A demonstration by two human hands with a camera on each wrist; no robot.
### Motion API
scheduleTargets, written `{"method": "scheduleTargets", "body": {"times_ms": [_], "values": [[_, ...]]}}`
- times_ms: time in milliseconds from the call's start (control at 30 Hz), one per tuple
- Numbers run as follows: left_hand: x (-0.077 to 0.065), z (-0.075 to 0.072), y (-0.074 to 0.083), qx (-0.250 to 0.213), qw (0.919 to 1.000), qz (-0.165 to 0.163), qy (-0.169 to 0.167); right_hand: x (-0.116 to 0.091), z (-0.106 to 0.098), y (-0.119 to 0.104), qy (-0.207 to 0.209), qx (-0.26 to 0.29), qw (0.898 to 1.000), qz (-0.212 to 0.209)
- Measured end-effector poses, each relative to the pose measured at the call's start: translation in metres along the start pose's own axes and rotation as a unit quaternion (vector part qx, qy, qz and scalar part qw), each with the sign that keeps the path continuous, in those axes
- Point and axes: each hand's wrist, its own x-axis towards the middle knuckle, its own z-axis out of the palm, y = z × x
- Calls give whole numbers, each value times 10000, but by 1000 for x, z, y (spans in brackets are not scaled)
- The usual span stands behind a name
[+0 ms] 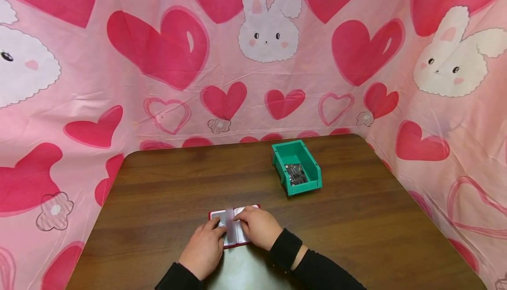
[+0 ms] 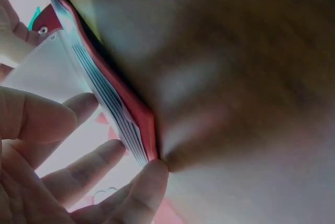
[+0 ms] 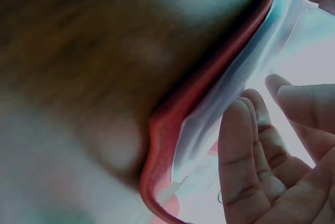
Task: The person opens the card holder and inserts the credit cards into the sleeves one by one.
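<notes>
A small red card holder (image 1: 242, 244) with clear plastic sleeves lies spread out on the wooden table. One clear sleeve (image 1: 230, 226) stands up from the middle between the two hands. The left hand (image 1: 203, 248) rests at the left half, its fingertips on the pages and lower edge. In the left wrist view, stacked pages (image 2: 112, 103) show beside those fingers, with a gap between thumb and index finger. The right hand (image 1: 261, 226) lies over the right half, its index fingertip beside the raised sleeve. Its other fingers touch or nearly touch the page (image 3: 209, 114) in the right wrist view.
A green plastic bin (image 1: 297, 149) stands farther back, right of centre, holding a dark printed card-like item (image 1: 295, 174). The brown table (image 1: 178, 180) has rounded back corners. A pink cloth (image 1: 253, 74) with hearts and rabbits hangs around it.
</notes>
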Motion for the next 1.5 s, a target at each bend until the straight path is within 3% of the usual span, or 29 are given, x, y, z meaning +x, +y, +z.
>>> {"method": "scheduleTargets", "body": {"times_ms": [100,233,433,500,633,733,867,1000,1300,1400,1500], "values": [[0,-2,-2,18,10000,-45,35,0,-1,-1,-97,-144,9998,-70],[2,-6,-4,124,9992,-371,96,1,-1,-3,-193,-275,9994,-86],[5,-11,-4,316,9954,-781,448,1,-2,-5,-374,-331,9988,-17],[5,-10,-2,289,9966,-592,502,1,-2,-5,-390,-347,9986,-5],[4,-3,3,6,9976,435,536,0,-1,-5,-339,-379,9987,-5],[3,4,5,-112,9928,1107,435,1,-1,-4,-272,-268,9992,98],[2,8,8,65,9904,1377,81,2,-2,-1,-335,55,9984,456],[2,8,10,206,9908,1257,-455,3,-4,2,-515,312,9950,798],[5,8,12,145,9912,961,-898,5,-21,12,-277,630,9926,1001],[6,7,13,67,9907,818,-1088,5,-36,24,62,836,9888,1233],[7,7,14,11,9900,731,-1203,6,-55,41,686,993,9814,1493]]}}
